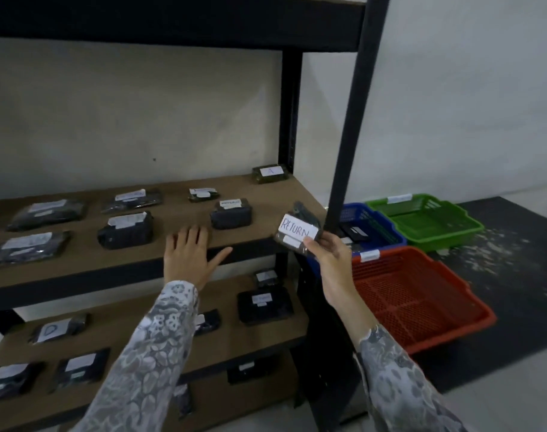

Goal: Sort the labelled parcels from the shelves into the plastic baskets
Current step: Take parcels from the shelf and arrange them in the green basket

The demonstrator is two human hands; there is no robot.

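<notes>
My right hand [326, 254] grips a small dark parcel [297, 230] whose white label reads RETURN, held up at the right end of the middle shelf [185, 254]. My left hand [188, 254] hovers flat over that shelf's front edge with fingers spread and nothing in it. Several dark labelled parcels lie on this shelf, one of them [231, 213] just beyond my left hand. More parcels sit on the lower shelf [160, 335]. On the floor to the right stand a red basket [421, 335], a blue basket [387, 232] and a green basket [471, 229].
A black upright post [353, 126] of the rack stands between the shelf and the baskets. The blue basket holds a dark item. The baskets rest on a dark floor mat [515, 291] with pale specks. A pale wall is behind.
</notes>
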